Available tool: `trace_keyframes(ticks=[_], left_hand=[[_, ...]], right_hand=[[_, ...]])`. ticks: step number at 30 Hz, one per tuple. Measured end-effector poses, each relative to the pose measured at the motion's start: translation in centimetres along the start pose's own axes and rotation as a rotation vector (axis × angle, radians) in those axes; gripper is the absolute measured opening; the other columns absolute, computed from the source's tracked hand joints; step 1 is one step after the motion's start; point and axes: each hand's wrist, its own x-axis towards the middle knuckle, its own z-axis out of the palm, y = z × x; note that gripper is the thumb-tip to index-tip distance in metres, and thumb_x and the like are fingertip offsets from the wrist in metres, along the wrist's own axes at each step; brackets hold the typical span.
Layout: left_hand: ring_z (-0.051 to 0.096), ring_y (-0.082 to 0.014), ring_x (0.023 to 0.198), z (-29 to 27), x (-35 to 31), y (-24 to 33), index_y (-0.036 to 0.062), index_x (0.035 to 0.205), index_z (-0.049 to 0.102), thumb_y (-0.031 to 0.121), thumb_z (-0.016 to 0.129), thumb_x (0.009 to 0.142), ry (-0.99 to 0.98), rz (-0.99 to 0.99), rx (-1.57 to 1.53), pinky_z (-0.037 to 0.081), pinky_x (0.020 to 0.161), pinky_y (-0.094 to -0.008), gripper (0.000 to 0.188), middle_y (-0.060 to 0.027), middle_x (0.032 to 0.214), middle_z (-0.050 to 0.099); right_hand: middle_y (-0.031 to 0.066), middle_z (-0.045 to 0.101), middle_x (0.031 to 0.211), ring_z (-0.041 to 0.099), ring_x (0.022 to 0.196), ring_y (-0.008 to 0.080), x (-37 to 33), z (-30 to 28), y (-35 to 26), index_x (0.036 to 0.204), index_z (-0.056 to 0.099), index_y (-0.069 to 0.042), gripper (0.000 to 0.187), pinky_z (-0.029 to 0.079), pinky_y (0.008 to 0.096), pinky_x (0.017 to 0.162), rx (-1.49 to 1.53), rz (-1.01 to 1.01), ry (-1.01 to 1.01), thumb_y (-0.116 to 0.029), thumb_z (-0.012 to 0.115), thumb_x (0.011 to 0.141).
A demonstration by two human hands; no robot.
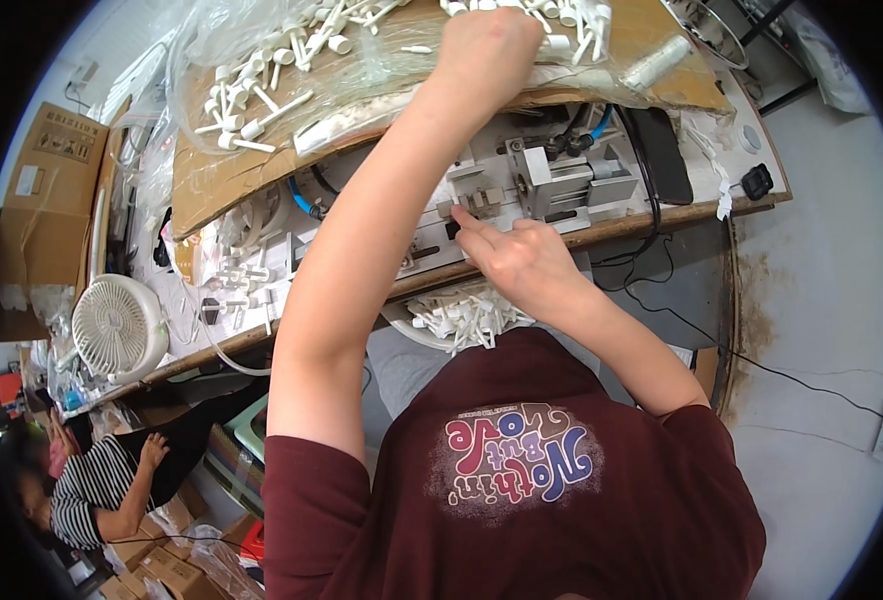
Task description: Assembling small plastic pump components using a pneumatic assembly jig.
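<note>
1. Nearest, a maroon shirt (521, 500) with a curly purple-and-pink print fills the bottom.
2. Far left, a brown cardboard box (36, 210) with a pale label stands behind a white fan (116, 325).
3. Left hand (486, 45) reaches into white plastic tubes (261, 100) on cardboard; its grip cannot be told.
4. Right hand (521, 255), fingers curled narrow, touches the grey metal fixture (551, 180); its forearm partly hides a bowl of tubes (466, 320).

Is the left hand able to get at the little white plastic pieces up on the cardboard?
Probably yes: the left hand is already on the pile of white plastic pieces on the cardboard, with nothing between.
</note>
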Motion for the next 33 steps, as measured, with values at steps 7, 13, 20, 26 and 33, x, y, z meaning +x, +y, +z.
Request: trace_keyframes(ticks=[7, 13, 20, 26, 33], left_hand=[[0.069, -0.0294, 0.088, -8.3, -5.8, 1.4, 0.0023, 0.089, 0.069, 0.004, 0.072, 0.071, 0.374, 0.057, -0.276, 0.056, 0.074, -0.0382, 0.018, -0.0164, 0.108, 0.068], [0.067, -0.0283, 0.092, -11.4, -13.6, 3.4, 0.0004, 0.095, 0.067, 0.005, 0.076, 0.073, 0.203, -0.089, -0.327, 0.055, 0.081, -0.0353, 0.024, -0.0157, 0.128, 0.06], [0.067, -0.0234, 0.092, -9.4, -19.8, 6.3, 0.0023, 0.102, 0.069, 0.002, 0.075, 0.075, 0.015, -0.221, -0.378, 0.055, 0.079, -0.0337, 0.027, -0.0114, 0.121, 0.065], [0.066, -0.0223, 0.085, -7.3, -21.8, 7.4, 0.002, 0.102, 0.068, 0.005, 0.074, 0.074, -0.067, -0.246, -0.264, 0.053, 0.071, -0.0332, 0.029, -0.0102, 0.125, 0.064], [0.068, -0.0221, 0.074, -5.2, -21.8, 6.9, 0.0027, 0.1, 0.068, 0.007, 0.074, 0.075, -0.145, -0.233, -0.123, 0.052, 0.065, -0.0333, 0.026, -0.0123, 0.126, 0.064]], right_hand=[[0.0098, 0.072, 0.102, 0.062, 0.055, 0.0212, 0.6, -1.0, 0.3, 0.094, 0.065, -0.005, 0.022, 0.051, 0.0307, 0.056, 0.21, 0.075, -0.057, -0.017, 0.072, 0.078], [0.0026, 0.07, 0.081, 0.057, 0.057, 0.0063, 5.3, -6.4, 6.2, 0.096, 0.072, -0.006, 0.014, 0.044, 0.0233, 0.051, 0.375, 0.357, 0.329, -0.016, 0.071, 0.085], [0.0113, 0.07, 0.105, 0.067, 0.095, 0.0268, 14.0, -6.1, 18.3, 0.108, 0.067, -0.005, 0.035, 0.053, 0.0386, 0.08, -0.182, 0.385, 0.153, -0.022, 0.073, 0.078], [0.0173, 0.068, 0.103, 0.065, 0.1, 0.0319, 17.1, -3.7, 21.6, 0.116, 0.06, -0.001, 0.052, 0.051, 0.0397, 0.085, -0.126, 0.513, -0.092, -0.013, 0.075, 0.067], [0.0156, 0.067, 0.092, 0.063, 0.09, 0.0343, 17.7, -4.6, 17.0, 0.099, 0.058, -0.001, 0.034, 0.05, 0.0414, 0.077, -0.03, 0.284, -0.267, 0.002, 0.068, 0.066]])
